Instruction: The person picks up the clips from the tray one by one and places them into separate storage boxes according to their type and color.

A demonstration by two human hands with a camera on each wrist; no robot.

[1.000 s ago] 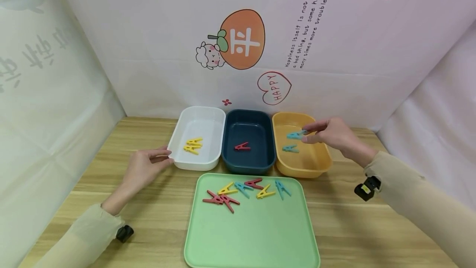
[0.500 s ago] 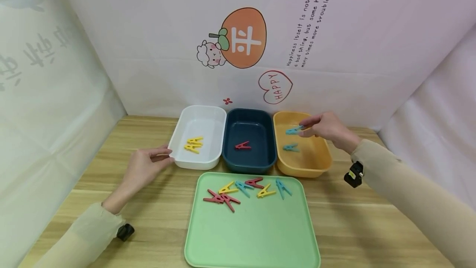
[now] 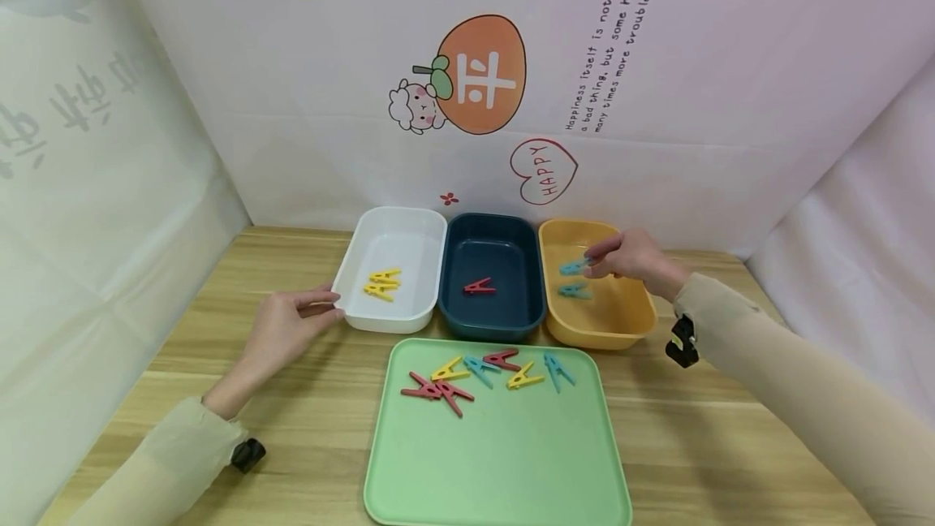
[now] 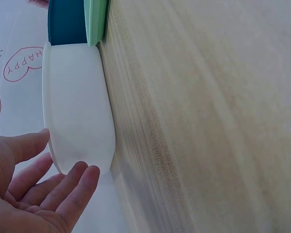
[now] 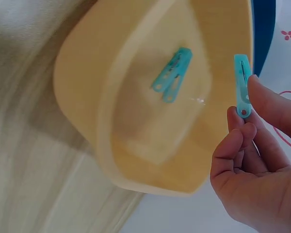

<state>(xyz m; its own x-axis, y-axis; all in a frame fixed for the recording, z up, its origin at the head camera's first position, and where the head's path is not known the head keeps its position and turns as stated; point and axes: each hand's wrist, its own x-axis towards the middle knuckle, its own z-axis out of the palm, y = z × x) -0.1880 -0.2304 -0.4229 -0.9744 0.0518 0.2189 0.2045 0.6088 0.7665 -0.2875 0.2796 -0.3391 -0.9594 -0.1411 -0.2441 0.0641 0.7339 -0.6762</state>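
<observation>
My right hand (image 3: 631,254) pinches a light blue clothespin (image 5: 242,87) between thumb and fingers, over the yellow bin (image 3: 609,323). Another blue clothespin (image 5: 172,75) lies on that bin's floor. At the near left corner of the white bin (image 3: 390,325), my left hand (image 3: 288,327) touches the outside with relaxed, nearly straight fingers. Inside the white bin lie two yellow clothespins (image 3: 381,290). One red clothespin (image 3: 479,286) lies in the dark blue bin (image 3: 491,329) between the other two.
A green tray (image 3: 497,461) sits in front of the bins. Near its far edge lie several red, yellow and blue clothespins (image 3: 522,377). The wooden table (image 3: 307,420) meets a printed white cloth (image 3: 314,153) behind the bins and at both sides.
My right hand, holding the blue clothespin, has shifted slightly left over the yellow bin, rising and then lowering. My left hand stays at the white bin.
</observation>
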